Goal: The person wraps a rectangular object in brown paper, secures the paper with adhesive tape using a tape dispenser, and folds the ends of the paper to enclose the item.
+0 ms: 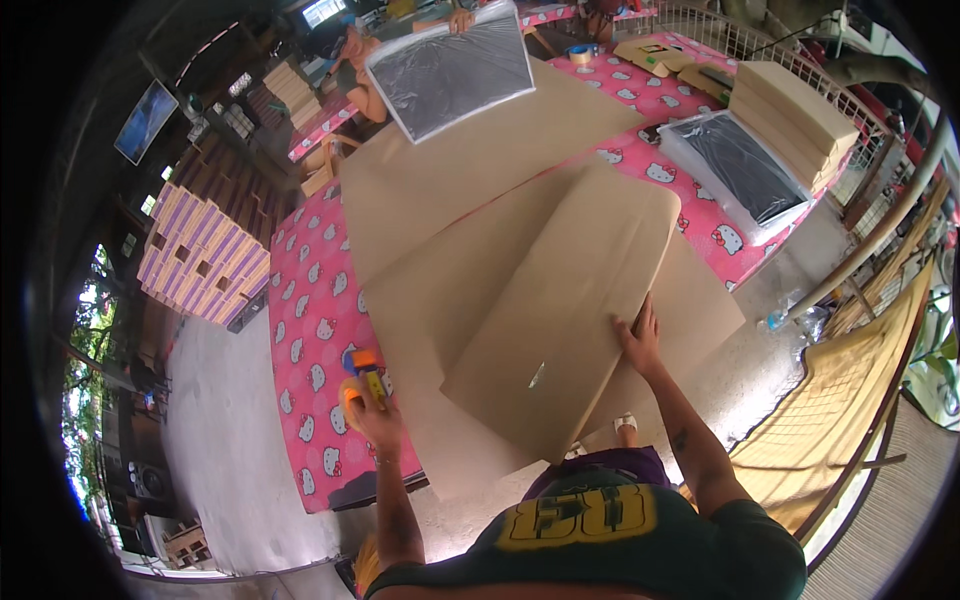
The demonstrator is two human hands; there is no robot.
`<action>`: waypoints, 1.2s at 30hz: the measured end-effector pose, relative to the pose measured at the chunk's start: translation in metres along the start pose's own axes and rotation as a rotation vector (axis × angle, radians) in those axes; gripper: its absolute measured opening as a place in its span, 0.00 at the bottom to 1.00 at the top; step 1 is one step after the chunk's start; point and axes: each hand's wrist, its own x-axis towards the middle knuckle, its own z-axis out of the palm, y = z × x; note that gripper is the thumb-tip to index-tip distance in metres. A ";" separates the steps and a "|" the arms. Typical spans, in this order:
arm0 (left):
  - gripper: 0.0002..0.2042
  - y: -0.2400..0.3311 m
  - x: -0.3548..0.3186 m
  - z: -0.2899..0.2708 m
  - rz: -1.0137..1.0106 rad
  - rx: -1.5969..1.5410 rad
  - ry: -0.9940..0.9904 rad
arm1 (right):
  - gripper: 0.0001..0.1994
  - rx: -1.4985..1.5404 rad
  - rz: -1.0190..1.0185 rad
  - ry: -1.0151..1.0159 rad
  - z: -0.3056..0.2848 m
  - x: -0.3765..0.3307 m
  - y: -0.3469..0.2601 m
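Observation:
My left hand (378, 418) grips a tape dispenser (366, 372) with orange, yellow and blue parts, slightly blurred, over the left side of the table. A large brown cardboard sheet (570, 290) lies before me, bent over along its right side into a long rounded fold. My right hand (640, 345) grasps the edge of that fold, thumb on top. A small shiny patch, perhaps tape, shows on the folded part. Beneath lies more flat brown cardboard (450, 190), overhanging the table's near edge.
The table has a pink patterned cover (310, 350). Across it, another person's hand (460, 20) holds a wrapped dark panel (455, 75). At right sit another wrapped panel (740, 165) and stacked cardboard pieces (795, 120). Stacked boxes (205, 255) stand left; a metal pole (880, 235) runs along the right.

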 end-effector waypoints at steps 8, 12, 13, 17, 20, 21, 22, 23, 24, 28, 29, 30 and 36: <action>0.29 -0.017 -0.019 0.061 -0.120 0.470 -0.019 | 0.38 0.305 0.183 0.055 0.013 -0.031 -0.003; 0.27 0.025 0.048 0.107 -0.167 -0.444 -0.345 | 0.36 0.573 0.222 0.014 0.033 -0.036 -0.014; 0.28 0.053 0.059 0.121 -0.246 -0.713 -0.563 | 0.36 0.615 0.221 0.004 0.031 -0.035 -0.010; 0.25 0.137 0.086 0.150 -0.477 -0.764 -1.096 | 0.37 0.773 0.270 -0.051 0.017 -0.037 -0.016; 0.25 0.159 0.092 0.159 -0.281 -0.703 -1.121 | 0.37 0.944 0.274 -0.102 0.009 -0.035 -0.026; 0.25 0.159 0.089 0.160 -0.177 -0.669 -1.096 | 0.38 0.979 0.260 -0.116 0.007 -0.036 -0.031; 0.23 0.154 0.087 0.158 -0.165 -0.650 -1.080 | 0.38 1.017 0.246 -0.138 0.004 -0.036 -0.034; 0.22 0.147 0.083 0.155 -0.155 -0.630 -1.062 | 0.38 1.020 0.252 -0.160 -0.001 -0.034 -0.035; 0.21 0.145 0.081 0.153 -0.141 -0.610 -1.043 | 0.38 1.024 0.254 -0.178 -0.005 -0.028 -0.038; 0.20 0.176 0.053 0.134 -0.095 -0.494 -0.920 | 0.39 0.878 0.205 -0.236 -0.019 0.025 -0.022; 0.20 0.192 0.045 0.134 -0.118 -0.510 -0.902 | 0.40 0.805 0.149 -0.217 -0.020 0.048 -0.009; 0.21 0.209 0.034 0.135 -0.143 -0.528 -0.893 | 0.40 0.726 0.100 -0.196 -0.023 0.070 0.007; 0.22 0.283 0.009 0.122 -0.337 -0.585 -0.774 | 0.44 0.586 0.001 -0.493 -0.055 0.154 0.017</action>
